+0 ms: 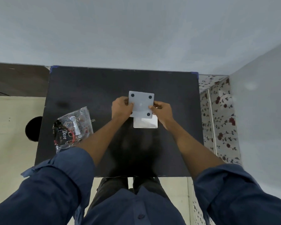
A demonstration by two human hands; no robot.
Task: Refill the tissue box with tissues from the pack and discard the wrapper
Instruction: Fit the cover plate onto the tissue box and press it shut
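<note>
A white square panel with dark round feet at its corners point(141, 104), the tissue box's base plate, is held tilted above the black table point(88, 88). My left hand point(121, 108) grips its left edge and my right hand point(162, 109) grips its right edge. Under the panel, the white tissue box point(145, 123) stands on the table, only its near part showing. A crumpled clear plastic wrapper with "Dove" lettering point(72, 129) lies flat on the table to the left, apart from both hands.
The black table stands against a pale wall. A dark round opening point(33, 129) shows on the floor by the table's left edge. A floral-patterned cloth-covered stand point(219, 114) stands close on the right.
</note>
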